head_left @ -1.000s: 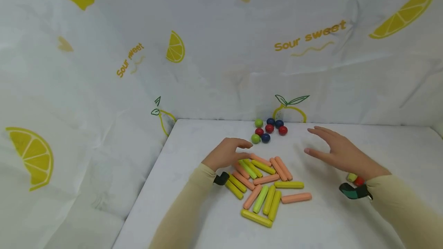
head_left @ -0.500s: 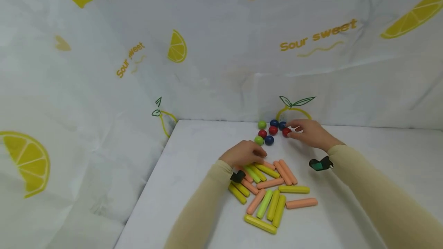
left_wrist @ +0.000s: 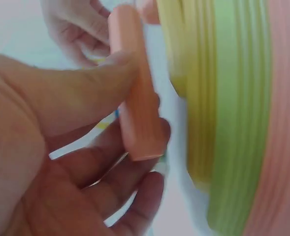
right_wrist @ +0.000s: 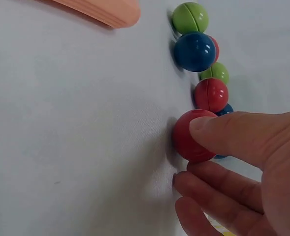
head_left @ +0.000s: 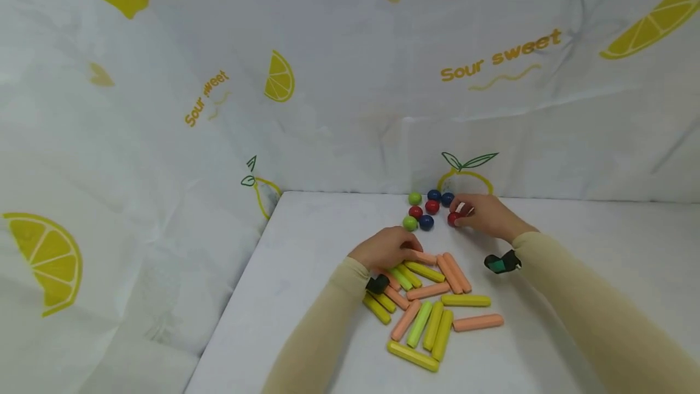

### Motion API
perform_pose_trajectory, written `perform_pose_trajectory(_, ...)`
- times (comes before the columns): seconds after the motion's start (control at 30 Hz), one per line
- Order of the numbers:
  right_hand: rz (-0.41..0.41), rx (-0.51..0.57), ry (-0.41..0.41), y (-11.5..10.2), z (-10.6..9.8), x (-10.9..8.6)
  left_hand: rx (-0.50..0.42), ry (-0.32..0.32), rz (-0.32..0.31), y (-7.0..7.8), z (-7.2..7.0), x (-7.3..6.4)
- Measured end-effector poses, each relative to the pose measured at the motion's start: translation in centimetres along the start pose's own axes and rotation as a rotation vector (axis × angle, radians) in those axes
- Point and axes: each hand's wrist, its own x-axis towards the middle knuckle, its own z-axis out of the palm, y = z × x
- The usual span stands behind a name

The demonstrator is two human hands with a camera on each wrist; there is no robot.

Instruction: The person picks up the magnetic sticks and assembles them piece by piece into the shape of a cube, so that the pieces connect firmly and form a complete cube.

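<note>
My left hand (head_left: 385, 248) pinches a ridged peach-coloured stick (left_wrist: 139, 105) between thumb and fingers at the far end of the stick group. Farther back, my right hand (head_left: 488, 216) grips a glossy red ball (right_wrist: 184, 140), with the thumb on top and fingertips at its lower side. That ball sits a little in front of the other balls. Next to it are a second red ball (right_wrist: 211, 93), a blue ball (right_wrist: 194, 51) and a green ball (right_wrist: 190, 18), partly overlapping further ones behind.
Several yellow sticks (head_left: 412, 355), peach sticks (head_left: 478, 322) and lime sticks (head_left: 419, 324) lie loosely on the white table (head_left: 257, 297), in front of the balls. A white lemon-print sheet (head_left: 350, 108) rises behind the table's back edge and along its left side.
My right hand came in from the right to the balls and has drawn a red one slightly forward. My left hand moved rightward and down onto the peach stick.
</note>
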Motion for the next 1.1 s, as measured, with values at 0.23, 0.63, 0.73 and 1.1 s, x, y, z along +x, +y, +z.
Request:
perform_pose_trajectory(0.23,0.096,0.060,-0.005,0.3,0.0,-3.9,-0.024,0.115,-0.025,2.3,-0.6,-0.1)
perform_pose_trajectory(0.63,0.129,0.167,0.085,1.3,1.1,-9.9,0.115,0.029,-0.009,8.5,0.7,4.2)
perform_pose_trajectory(0.73,0.106,0.168,0.112,0.9,1.1,-10.0,0.141,0.029,-0.008,8.6,0.9,4.4)
perform_pose_trajectory(1.1,0.056,0.120,0.123,0.9,1.8,-9.2,0.189,0.018,0.005,9.3,1.7,5.2)
